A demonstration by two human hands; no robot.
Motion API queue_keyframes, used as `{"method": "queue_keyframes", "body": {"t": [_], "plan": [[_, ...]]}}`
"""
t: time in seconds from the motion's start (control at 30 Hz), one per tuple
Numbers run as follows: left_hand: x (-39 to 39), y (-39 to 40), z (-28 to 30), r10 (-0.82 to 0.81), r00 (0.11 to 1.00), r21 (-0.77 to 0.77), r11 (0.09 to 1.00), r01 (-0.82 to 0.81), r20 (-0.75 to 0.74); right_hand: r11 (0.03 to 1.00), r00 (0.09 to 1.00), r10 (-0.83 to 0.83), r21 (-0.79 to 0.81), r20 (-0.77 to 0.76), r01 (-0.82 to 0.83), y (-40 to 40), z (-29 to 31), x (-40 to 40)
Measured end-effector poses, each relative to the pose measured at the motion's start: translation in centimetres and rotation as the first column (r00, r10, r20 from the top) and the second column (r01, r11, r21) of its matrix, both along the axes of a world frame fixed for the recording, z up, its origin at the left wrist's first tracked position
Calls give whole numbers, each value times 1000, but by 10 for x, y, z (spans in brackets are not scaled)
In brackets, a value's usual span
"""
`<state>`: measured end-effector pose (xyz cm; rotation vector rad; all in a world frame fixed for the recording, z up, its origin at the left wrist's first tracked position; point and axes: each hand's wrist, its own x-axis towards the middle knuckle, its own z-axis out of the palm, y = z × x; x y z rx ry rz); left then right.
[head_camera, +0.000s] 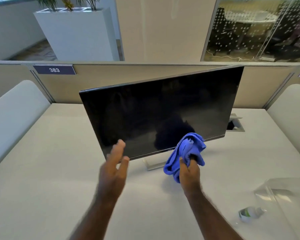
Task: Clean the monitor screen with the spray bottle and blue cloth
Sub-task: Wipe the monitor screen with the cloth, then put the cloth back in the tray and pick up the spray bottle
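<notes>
A black monitor (pixel 159 111) stands on the white desk, its screen dark and turned at an angle, with the left end nearer to me. My right hand (pixel 189 174) grips a bunched blue cloth (pixel 187 153) just in front of the screen's lower edge, near the silver stand (pixel 152 164). My left hand (pixel 113 170) hovers with straight fingers beside the monitor's lower left corner; whether it touches the bezel is unclear. A clear spray bottle (pixel 260 203) with a green and white label lies blurred on the desk at the right.
Beige partition panels (pixel 111 80) run behind the white desk (pixel 42 170), with white curved dividers at both sides. A cable port (pixel 235 125) is open in the desk behind the monitor's right end. A white planter and a glass-walled room lie beyond.
</notes>
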<state>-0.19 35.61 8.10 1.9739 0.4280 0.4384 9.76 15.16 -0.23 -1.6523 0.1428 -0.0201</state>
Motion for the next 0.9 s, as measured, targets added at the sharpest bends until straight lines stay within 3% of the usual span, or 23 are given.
{"method": "queue_keyframes", "body": {"t": [0.1,0.2,0.3,0.37,0.53,0.63,0.8,0.9], "plan": [[3,-31,-24,-184,946,-156,977,146,-267,991,999,10,137,-37,-5,-12,25,-14],[15,-44,-24,-305,917,-404,896,186,-255,931,983,127,357,-136,-71,-26,50,-35],[18,-60,-17,-482,832,-699,694,171,-276,814,940,281,567,-195,-126,-44,67,-59],[15,-73,-15,-579,772,-798,580,165,-261,781,917,334,609,-219,-140,-54,75,-73],[2,-101,-17,-549,827,-918,379,118,-120,845,871,384,498,-306,-197,-93,95,-97],[3,-123,-14,-581,811,-909,373,186,-73,866,805,449,412,-388,-284,-127,102,-109],[4,-176,2,-672,722,-812,508,287,-165,851,729,525,281,-439,-444,-189,114,-124],[8,-218,8,-669,723,-774,546,320,-173,861,752,509,228,-419,-455,-225,115,-128]]}}
